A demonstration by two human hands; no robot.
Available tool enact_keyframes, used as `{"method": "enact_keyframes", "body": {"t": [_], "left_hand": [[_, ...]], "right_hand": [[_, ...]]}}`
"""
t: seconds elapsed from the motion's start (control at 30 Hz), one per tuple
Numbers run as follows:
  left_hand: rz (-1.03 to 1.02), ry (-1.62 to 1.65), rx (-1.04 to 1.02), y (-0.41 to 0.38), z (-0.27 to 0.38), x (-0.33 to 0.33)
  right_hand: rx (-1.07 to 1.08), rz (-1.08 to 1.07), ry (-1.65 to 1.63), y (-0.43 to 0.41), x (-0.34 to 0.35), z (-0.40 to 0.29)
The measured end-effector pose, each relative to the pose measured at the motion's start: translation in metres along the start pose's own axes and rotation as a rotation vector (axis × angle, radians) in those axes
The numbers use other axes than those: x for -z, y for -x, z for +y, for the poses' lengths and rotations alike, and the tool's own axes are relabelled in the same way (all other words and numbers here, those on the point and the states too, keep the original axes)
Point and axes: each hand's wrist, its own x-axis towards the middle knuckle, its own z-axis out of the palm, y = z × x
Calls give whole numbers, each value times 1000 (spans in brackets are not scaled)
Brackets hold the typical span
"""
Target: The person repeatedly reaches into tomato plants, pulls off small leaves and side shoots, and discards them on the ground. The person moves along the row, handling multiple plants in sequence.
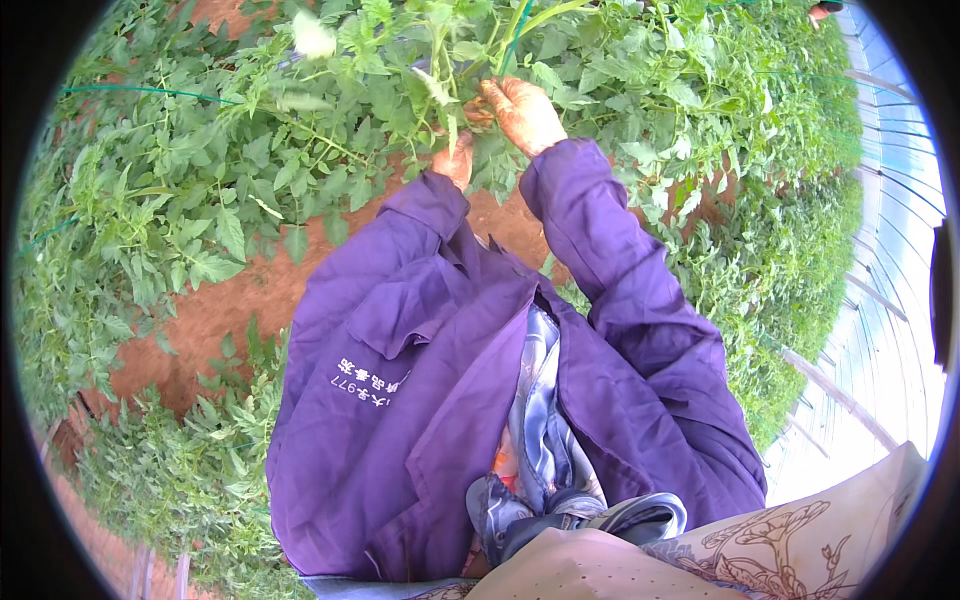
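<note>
My right hand point(525, 112) is among the tomato leaves at the top middle, its back towards me and its fingers curled. A green twine point(517, 36) runs down to its fingertips, beside a thick tomato stem point(534, 24). Just left of it and lower, my left hand point(454, 159) reaches up into the same plant. Leaves point(452, 127) cover part of the left hand, so its grip is hidden. Some fingers show between the two hands, close to the stem base.
Dense tomato rows point(225, 165) stand on both sides, with reddish soil point(247, 292) between them. Another green twine point(150, 91) crosses the left foliage. Greenhouse film point(892, 247) with ribs curves along the right. Part of another person's hand point(817, 15) shows at top right.
</note>
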Motion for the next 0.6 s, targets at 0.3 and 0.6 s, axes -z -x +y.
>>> {"method": "enact_keyframes", "body": {"t": [0.3,0.6], "left_hand": [[-319,-1605,63,24,109,-47],[-201,-810,-40,-105,81,-101]], "right_hand": [[-34,-20,23,0,-13,48],[-35,-47,-77,18,-15,42]]}}
